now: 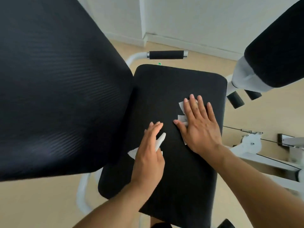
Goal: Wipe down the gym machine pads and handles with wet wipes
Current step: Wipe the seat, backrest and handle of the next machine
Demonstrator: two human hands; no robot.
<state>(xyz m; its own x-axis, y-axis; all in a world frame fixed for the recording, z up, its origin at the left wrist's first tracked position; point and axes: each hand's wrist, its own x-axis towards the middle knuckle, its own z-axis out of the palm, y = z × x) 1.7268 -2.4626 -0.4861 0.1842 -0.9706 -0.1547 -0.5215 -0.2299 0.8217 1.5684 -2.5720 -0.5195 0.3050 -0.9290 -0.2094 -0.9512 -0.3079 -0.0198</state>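
From the head camera, both hands work on the black seat pad point(172, 89), whose long axis runs from the near edge away toward the far end. The right hand point(199, 127) lies flat with fingers spread and straight, pressing a white wet wipe point(181, 106) against the pad; only the wipe's corners show past the palm and thumb. The left hand point(148, 152) sits just left and nearer, fingers loosely extended, with a second wipe point(159, 142) trapped under them and poking out at the thumb side. Unwiped pad stretches ahead of the right hand toward the far edge, so that hand is better placed for the next stroke. The black foam handle point(167, 54) lies beyond the pad's far end, crosswise, well apart from both hands. The large backrest pad point(57, 79) fills the left. How much wipe lies beneath either palm is hidden.
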